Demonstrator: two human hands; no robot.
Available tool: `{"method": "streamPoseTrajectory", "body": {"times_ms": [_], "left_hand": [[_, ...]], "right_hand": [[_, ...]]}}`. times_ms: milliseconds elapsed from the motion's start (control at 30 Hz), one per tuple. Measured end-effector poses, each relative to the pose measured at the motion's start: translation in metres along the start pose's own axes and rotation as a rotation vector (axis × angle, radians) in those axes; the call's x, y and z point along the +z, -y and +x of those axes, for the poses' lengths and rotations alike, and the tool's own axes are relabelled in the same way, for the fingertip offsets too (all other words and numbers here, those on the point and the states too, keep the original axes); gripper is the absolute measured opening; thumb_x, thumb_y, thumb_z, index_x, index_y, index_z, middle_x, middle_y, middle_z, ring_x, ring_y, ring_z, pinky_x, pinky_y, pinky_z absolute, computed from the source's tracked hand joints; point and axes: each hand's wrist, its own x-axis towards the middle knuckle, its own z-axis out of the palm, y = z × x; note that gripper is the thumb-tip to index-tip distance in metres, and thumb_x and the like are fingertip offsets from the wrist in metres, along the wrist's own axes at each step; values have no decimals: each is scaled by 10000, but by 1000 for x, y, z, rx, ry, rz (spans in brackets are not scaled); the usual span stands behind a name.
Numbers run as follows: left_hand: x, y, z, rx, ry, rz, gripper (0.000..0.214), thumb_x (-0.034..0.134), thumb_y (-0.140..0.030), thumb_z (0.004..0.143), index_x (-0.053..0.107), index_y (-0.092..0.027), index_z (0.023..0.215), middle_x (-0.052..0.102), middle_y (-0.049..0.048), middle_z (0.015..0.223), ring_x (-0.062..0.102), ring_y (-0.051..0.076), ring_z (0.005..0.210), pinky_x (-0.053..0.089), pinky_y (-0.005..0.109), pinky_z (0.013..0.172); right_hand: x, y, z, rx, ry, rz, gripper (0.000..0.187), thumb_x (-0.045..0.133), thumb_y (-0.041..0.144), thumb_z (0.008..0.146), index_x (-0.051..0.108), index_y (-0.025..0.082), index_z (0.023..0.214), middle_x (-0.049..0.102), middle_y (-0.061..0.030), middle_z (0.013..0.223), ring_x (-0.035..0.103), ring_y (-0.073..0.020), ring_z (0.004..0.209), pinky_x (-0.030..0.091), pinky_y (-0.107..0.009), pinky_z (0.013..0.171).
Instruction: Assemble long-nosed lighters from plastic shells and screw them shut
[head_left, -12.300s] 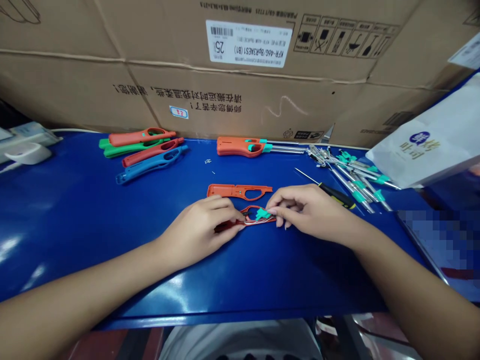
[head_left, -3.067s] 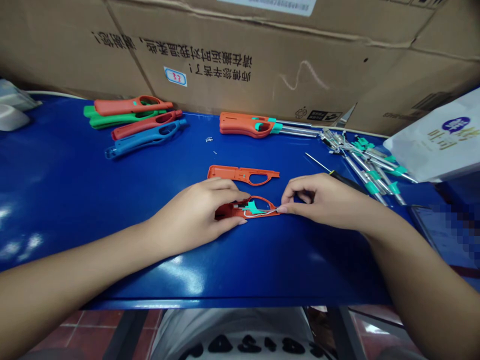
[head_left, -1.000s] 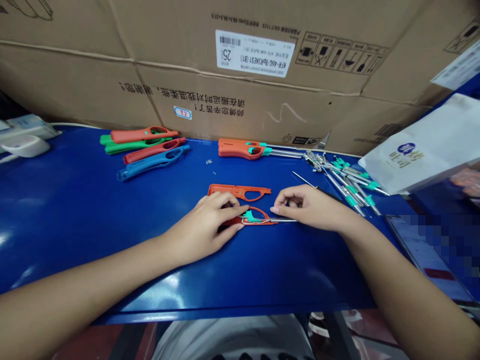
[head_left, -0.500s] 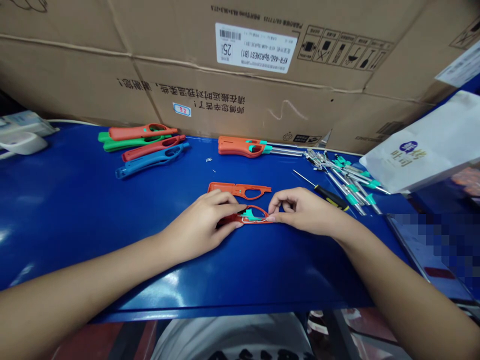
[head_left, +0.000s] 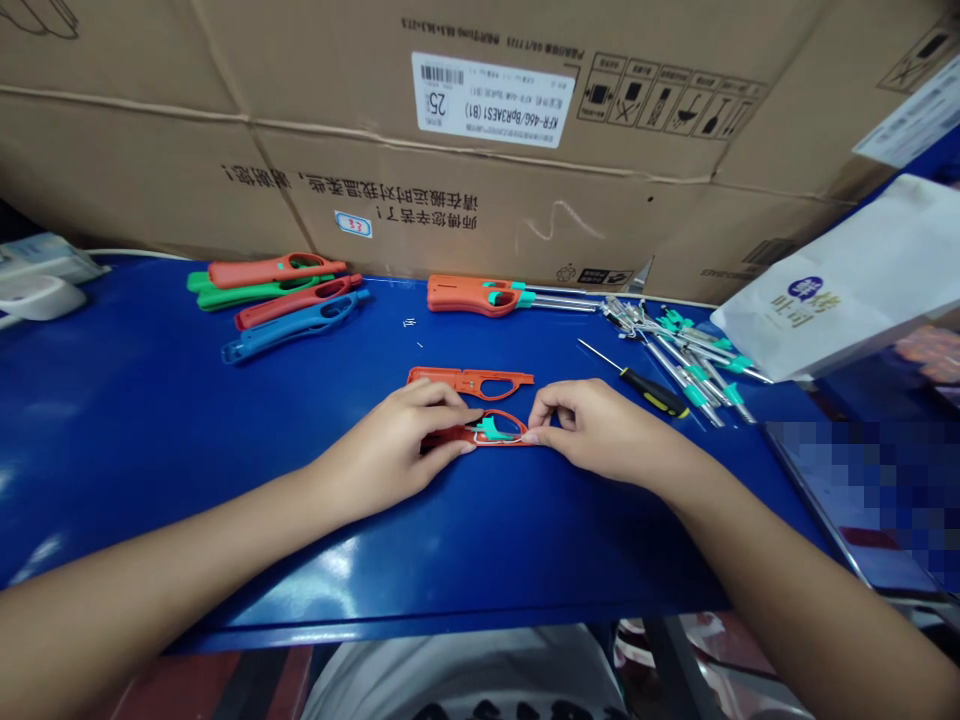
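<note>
An orange half of a gas-lighter shell (head_left: 504, 442) lies on the blue table, its inside facing up. In it sit a teal trigger (head_left: 492, 429) and a thin white wire running along the lower edge. My left hand (head_left: 397, 435) is closed around the shell's left end, hiding that part. At the narrow right end, my right hand (head_left: 592, 430) pinches with thumb and forefinger; whether the wire is between the fingertips I cannot tell. Just behind lies the other orange shell half (head_left: 517, 380), near my left fingers.
Several coloured lighter shells (head_left: 292, 318) lie back left. Orange lighters with metal tubes (head_left: 472, 296) rest against a large cardboard box (head_left: 637, 225). A screwdriver (head_left: 652, 392), a pile of metal tubes with teal parts (head_left: 686, 370) and a white paper bag (head_left: 847, 290) are at right. Tiny white pieces (head_left: 409, 323) lie mid-table.
The view has shifted slightly, so everything appears a little further left. Both hands keep the same hold on the shell half, with hardly any visible movement.
</note>
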Motion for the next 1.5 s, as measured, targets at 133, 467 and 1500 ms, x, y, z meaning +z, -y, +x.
{"method": "streamPoseTrajectory", "body": {"times_ms": [133, 467, 1500], "left_hand": [[1, 2, 0, 9, 2, -25, 294, 636, -231, 966, 708, -174, 1246, 682, 80, 1077, 639, 204, 1011, 525, 349, 904], [2, 5, 2, -24, 22, -104, 313, 636, -223, 959, 705, -166, 1259, 663, 79, 1052, 635, 193, 959, 536, 342, 880], [-2, -10, -3, 7, 122, 100, 419, 597, -294, 943, 618, -248, 1359, 634, 76, 1235, 579, 252, 1164, 447, 425, 1029]], "right_hand": [[-1, 0, 0, -9, -8, 10, 131, 713, 255, 858, 709, 200, 740, 650, 19, 705, 469, -98, 589, 340, -257, 569], [-3, -6, 3, 151, 112, 199, 152, 727, 322, 844, 666, 205, 769, 529, 66, 464, 532, -107, 430, 348, -226, 448], [-56, -120, 48, 16, -573, -504, 367, 478, 323, 928, 714, 177, 1169, 710, -154, 1261, 626, -345, 1194, 465, -531, 1028]]}}
